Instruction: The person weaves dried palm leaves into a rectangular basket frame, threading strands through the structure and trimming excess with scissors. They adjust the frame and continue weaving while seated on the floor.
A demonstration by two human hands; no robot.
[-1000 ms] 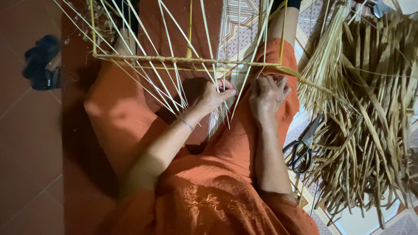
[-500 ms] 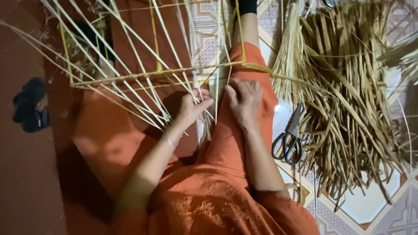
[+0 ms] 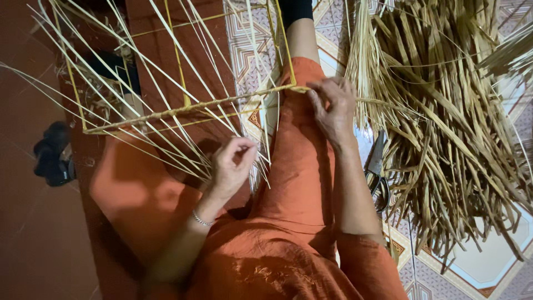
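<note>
The pile of dried palm leaves (image 3: 444,128) covers the tiled floor (image 3: 488,255) at my right. The yellow wire frame (image 3: 177,72) rests across my orange-clad legs (image 3: 300,166), its wrapped front bar level with my knee. Pale straw strips (image 3: 166,133) fan out from that bar. My right hand (image 3: 333,105) pinches the strip end at the bar's corner. My left hand (image 3: 233,166) is curled shut around several strips (fingertips hidden). Scissors (image 3: 377,172) lie beside my right forearm.

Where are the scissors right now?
In the head view, the scissors lie on the tiled floor at the person's right, between the right forearm and the heap of dry leaves.
</note>
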